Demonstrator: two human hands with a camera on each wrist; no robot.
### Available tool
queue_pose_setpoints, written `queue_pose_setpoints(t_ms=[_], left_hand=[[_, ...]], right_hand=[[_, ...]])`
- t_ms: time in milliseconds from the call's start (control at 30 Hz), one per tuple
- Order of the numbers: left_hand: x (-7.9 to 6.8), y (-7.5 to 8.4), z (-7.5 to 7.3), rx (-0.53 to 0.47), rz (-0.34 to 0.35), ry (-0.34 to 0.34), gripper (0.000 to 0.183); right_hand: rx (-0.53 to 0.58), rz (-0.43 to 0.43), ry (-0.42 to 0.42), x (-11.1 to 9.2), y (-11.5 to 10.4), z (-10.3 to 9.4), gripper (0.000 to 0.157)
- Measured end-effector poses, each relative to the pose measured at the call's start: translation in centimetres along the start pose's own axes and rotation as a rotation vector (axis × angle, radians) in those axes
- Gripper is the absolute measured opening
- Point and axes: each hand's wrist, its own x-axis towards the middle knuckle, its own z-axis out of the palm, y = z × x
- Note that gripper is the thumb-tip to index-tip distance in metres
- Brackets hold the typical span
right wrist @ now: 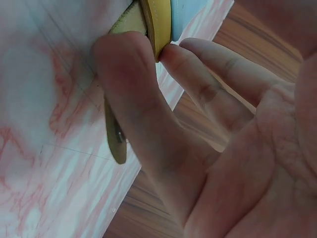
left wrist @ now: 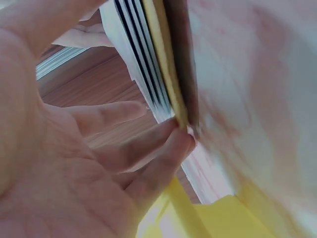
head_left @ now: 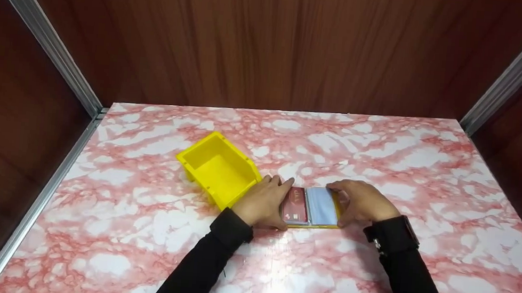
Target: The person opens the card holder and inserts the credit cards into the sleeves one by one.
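Observation:
A yellow card holder (head_left: 314, 226) lies spread open on the table, its clear sleeves facing up. Its left side shows a red card (head_left: 295, 205), its right side a pale blue insert (head_left: 322, 206). My left hand (head_left: 260, 203) grips the left edge between thumb and fingers. Stacked sleeve edges (left wrist: 143, 54) and the yellow cover (left wrist: 161, 54) show beside that hand in the left wrist view. At the opposite edge, my right hand (head_left: 361, 202) pinches the cover. A yellow strap tab with a snap (right wrist: 115, 136) hangs behind the right thumb in the right wrist view.
A yellow plastic bin (head_left: 221, 169) stands at an angle just behind and left of my left hand; nothing shows inside it. The table (head_left: 138, 249) has a red and white marbled top. Dark wood panels (head_left: 270, 43) with metal corner rails enclose the back and sides.

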Motion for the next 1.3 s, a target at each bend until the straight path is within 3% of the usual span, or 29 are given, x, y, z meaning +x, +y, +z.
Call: queue_pose_setpoints(t_ms=[100,233,400,533,667,833,1033,1300], left_hand=[[0.0,0.2,-0.2,-0.026,-0.007,-0.001,0.123],[-0.1,0.6,-0.8,-0.176,0.006,0.019,0.126],[-0.3,1.2,-1.3,-0.339,0.135,0.095,0.122],[0.0,1.4,-0.7,-0.442,0.247,0.153,0.119],[0.6,1.9,0.2,-0.523,0.278,0.171,0.096],[0.7,2.4,1.3,-0.43,0.295,0.094,0.065],[0.4,2.7,2.2,-0.249,0.334,-0.022,0.076],[0.2,3.5,2.7,-0.075,0.331,-0.025,0.073]], right_hand=[[0.006,-0.004,-0.005,0.0,0.0,0.0,0.097],[0.02,0.001,-0.013,0.0,0.1,0.0,0.097],[0.021,-0.023,-0.015,-0.1,0.3,0.0,0.102],[0.053,-0.088,-0.014,-0.3,0.6,-0.1,0.114],[0.16,-0.108,-0.05,-0.4,0.9,-0.4,0.123],[0.261,-0.075,-0.125,-0.3,1.5,-0.9,0.119],[0.283,-0.073,-0.137,-0.6,1.9,-1.2,0.111],[0.254,-0.073,-0.142,-0.5,2.4,-1.5,0.097]])
